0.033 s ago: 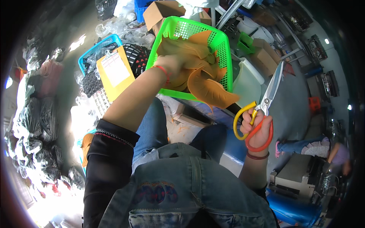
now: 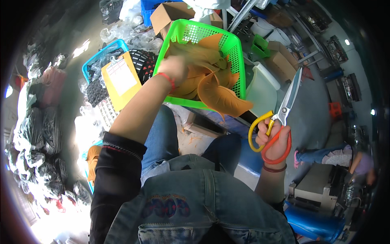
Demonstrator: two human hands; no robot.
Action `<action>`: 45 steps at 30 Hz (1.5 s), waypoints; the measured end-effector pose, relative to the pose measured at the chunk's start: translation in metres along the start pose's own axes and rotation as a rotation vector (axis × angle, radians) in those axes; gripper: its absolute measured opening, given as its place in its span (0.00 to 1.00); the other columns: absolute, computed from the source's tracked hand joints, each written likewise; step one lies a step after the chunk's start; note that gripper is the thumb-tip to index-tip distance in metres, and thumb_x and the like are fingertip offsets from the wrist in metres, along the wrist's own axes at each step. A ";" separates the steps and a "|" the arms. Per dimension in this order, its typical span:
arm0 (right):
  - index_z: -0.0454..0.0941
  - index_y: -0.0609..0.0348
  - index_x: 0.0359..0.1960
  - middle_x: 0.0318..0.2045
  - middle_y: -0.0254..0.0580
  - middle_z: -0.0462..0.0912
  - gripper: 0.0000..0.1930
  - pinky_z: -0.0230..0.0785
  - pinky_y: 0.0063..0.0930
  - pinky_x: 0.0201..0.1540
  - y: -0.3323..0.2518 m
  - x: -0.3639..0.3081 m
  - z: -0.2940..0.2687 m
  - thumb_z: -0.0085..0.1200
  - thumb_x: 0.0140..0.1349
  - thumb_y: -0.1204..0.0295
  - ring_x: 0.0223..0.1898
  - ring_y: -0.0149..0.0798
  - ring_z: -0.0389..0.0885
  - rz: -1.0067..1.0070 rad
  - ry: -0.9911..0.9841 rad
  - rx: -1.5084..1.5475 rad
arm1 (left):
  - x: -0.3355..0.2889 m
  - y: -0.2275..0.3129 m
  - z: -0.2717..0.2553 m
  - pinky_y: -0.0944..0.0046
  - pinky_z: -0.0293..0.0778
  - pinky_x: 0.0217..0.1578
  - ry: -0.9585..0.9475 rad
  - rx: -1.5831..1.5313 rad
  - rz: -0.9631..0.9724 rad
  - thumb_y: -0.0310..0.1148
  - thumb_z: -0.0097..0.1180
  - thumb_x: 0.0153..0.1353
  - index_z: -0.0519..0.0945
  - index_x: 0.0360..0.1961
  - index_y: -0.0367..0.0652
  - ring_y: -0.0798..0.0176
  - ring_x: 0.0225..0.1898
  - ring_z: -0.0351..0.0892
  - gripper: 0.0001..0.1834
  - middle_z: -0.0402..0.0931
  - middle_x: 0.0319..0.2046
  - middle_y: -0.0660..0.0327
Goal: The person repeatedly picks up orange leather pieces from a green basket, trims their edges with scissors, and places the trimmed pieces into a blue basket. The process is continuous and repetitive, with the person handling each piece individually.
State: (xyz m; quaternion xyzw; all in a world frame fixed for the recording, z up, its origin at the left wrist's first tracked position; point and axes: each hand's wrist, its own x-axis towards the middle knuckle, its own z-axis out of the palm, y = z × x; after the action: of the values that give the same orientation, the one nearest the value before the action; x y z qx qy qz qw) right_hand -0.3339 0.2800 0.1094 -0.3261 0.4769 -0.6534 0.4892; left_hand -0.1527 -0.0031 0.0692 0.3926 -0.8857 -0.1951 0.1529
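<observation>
My left hand [image 2: 174, 68] is over the left side of a bright green perforated basket [image 2: 242, 73], its fingers smeared by motion. Whether they grip anything is not visible. Orange-brown, thin, curved pieces [image 2: 221, 95] are heaped in the basket, and one large leaf-shaped piece hangs over its near right rim. To the right, clear of the basket, my right hand [image 2: 277, 143] is closed round the handles of a pair of scissors [image 2: 290, 99], one loop yellow and the other red-orange. The scissors' silver blades lie together, pointing up and away.
Left of the basket, a yellow clipboard [image 2: 134, 67] with white paper leans on a blue basket [image 2: 86, 67] of black pieces. Cardboard boxes [image 2: 172, 14] stand behind. Black plastic-wrapped bundles [image 2: 52, 126] line the far left. Another person [image 2: 325, 156] is at the right near machines.
My left hand has drawn back slightly to the left over the heap. The right hand with the scissors is nearly still, and the whole view has shifted a little.
</observation>
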 end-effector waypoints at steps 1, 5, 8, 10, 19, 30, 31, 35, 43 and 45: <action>0.67 0.58 0.43 0.25 0.33 0.66 0.33 0.54 0.17 0.25 -0.002 -0.001 -0.003 0.36 0.61 0.36 0.21 0.24 0.61 -0.013 -0.092 0.062 | -0.003 0.001 -0.001 0.59 0.74 0.46 0.175 -0.109 -0.134 0.28 0.52 0.55 0.76 0.46 0.37 0.52 0.40 0.80 0.16 0.80 0.36 0.51; 0.66 0.56 0.43 0.43 0.51 0.75 0.39 0.55 0.15 0.25 0.005 0.011 0.008 0.29 0.56 0.30 0.24 0.26 0.62 0.026 -0.026 -0.121 | -0.045 0.020 0.018 0.64 0.68 0.51 0.492 -1.313 0.319 0.20 0.58 0.49 0.81 0.33 0.45 0.61 0.51 0.73 0.10 0.73 0.50 0.55; 0.67 0.57 0.45 0.40 0.43 0.75 0.30 0.62 0.19 0.31 0.021 0.022 0.036 0.40 0.60 0.41 0.30 0.28 0.67 0.004 0.089 0.067 | -0.068 0.051 0.034 0.61 0.56 0.60 0.409 -1.400 0.387 0.22 0.62 0.48 0.82 0.30 0.47 0.59 0.62 0.58 0.09 0.61 0.59 0.55; 0.66 0.59 0.46 0.31 0.36 0.71 0.15 0.62 0.21 0.32 0.026 0.024 0.052 0.50 0.61 0.66 0.30 0.29 0.68 -0.138 0.058 -0.033 | -0.077 0.062 0.033 0.60 0.58 0.59 0.423 -1.355 0.485 0.25 0.63 0.50 0.79 0.42 0.48 0.57 0.61 0.61 0.16 0.62 0.59 0.55; 0.67 0.62 0.45 0.36 0.40 0.73 0.18 0.66 0.23 0.31 0.028 0.010 0.076 0.56 0.52 0.80 0.28 0.29 0.72 -0.358 0.370 -0.232 | -0.136 0.066 0.028 0.53 0.65 0.57 -0.514 -2.230 0.094 0.77 0.35 0.49 0.52 0.67 0.39 0.53 0.58 0.68 0.57 0.64 0.60 0.51; 0.73 0.57 0.33 0.22 0.31 0.71 0.06 0.60 0.17 0.25 0.028 0.005 0.079 0.56 0.57 0.72 0.21 0.23 0.66 -0.110 0.395 -0.050 | -0.149 0.066 0.055 0.64 0.65 0.57 -0.143 -2.084 0.176 0.21 0.42 0.66 0.59 0.63 0.40 0.65 0.57 0.68 0.24 0.68 0.56 0.59; 0.73 0.57 0.33 0.23 0.31 0.72 0.06 0.60 0.17 0.25 0.029 0.003 0.076 0.56 0.57 0.72 0.21 0.23 0.66 -0.123 0.410 -0.094 | -0.152 0.064 0.055 0.64 0.65 0.57 -0.139 -2.123 0.166 0.21 0.41 0.66 0.59 0.64 0.40 0.65 0.57 0.68 0.24 0.68 0.56 0.58; 0.73 0.60 0.32 0.25 0.34 0.74 0.09 0.58 0.16 0.24 0.035 0.005 0.058 0.55 0.58 0.67 0.21 0.22 0.66 -0.230 0.341 -0.227 | -0.166 0.043 0.054 0.62 0.64 0.58 -0.085 -2.181 0.230 0.20 0.41 0.66 0.58 0.64 0.40 0.64 0.58 0.67 0.25 0.68 0.57 0.58; 0.71 0.64 0.43 0.34 0.37 0.77 0.18 0.67 0.22 0.42 0.022 0.117 0.018 0.56 0.62 0.61 0.34 0.27 0.73 -0.362 0.132 -1.156 | -0.297 -0.170 0.020 0.58 0.74 0.49 1.236 -1.397 -0.490 0.21 0.46 0.61 0.67 0.56 0.40 0.60 0.49 0.73 0.20 0.72 0.48 0.58; 0.71 0.64 0.43 0.35 0.36 0.78 0.17 0.66 0.21 0.41 0.028 0.139 0.014 0.55 0.63 0.62 0.36 0.27 0.74 -0.388 0.085 -1.554 | -0.364 -0.234 0.028 0.57 0.77 0.44 1.587 -1.248 -0.893 0.18 0.42 0.59 0.69 0.53 0.41 0.55 0.44 0.77 0.19 0.74 0.46 0.55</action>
State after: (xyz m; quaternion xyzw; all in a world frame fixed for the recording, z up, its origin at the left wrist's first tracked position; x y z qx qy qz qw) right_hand -0.3552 0.1422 0.0815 -0.6254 0.7485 -0.2197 -0.0187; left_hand 0.2186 0.1341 -0.1069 0.5447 -0.0603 -0.3380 0.7651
